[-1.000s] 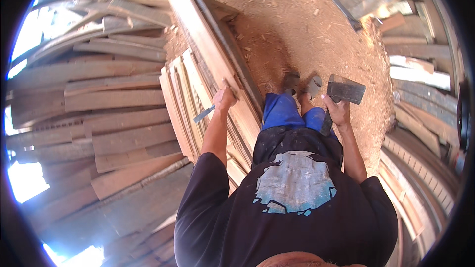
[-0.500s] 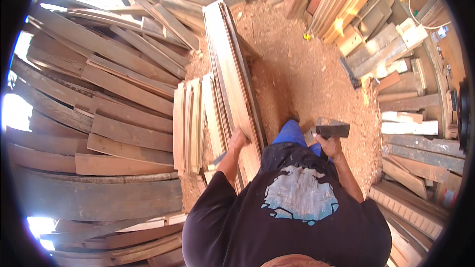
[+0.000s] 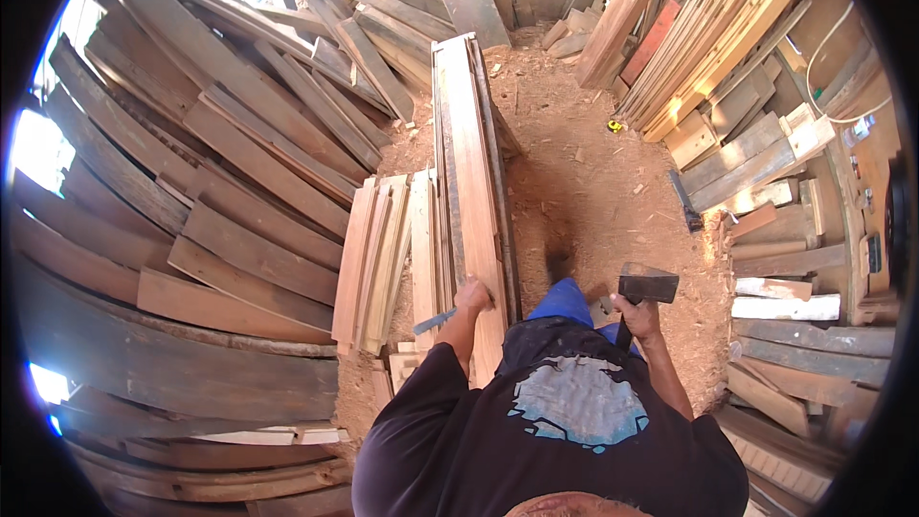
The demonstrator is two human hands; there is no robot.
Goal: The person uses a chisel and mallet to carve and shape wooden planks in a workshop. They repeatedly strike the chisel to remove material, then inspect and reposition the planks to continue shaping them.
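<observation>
Probable chisel [image 3: 435,322] — partly hidden by left hand [image 3: 471,296]

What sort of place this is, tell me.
Probably a woodworking shop: boards crowd the left side, wood chips litter the floor, and the right hand holds a dark mallet-like tool.

Around the middle of your view, you have a pile of weathered planks [image 3: 263,239] at nine o'clock, with a wide dark board [image 3: 191,373] at eight. A grey panel [image 3: 469,0] leans at twelve. Toward two o'clock you see a yellow tape measure [image 3: 615,125] on the shaving-strewn floor [image 3: 593,172], pale long boards [image 3: 713,48] leaning beyond it, and a looping white cord [image 3: 807,62] farther out. A dark tool [image 3: 685,206] lies near three; a white-faced piece of wood [image 3: 790,307] sits between three and four.
</observation>
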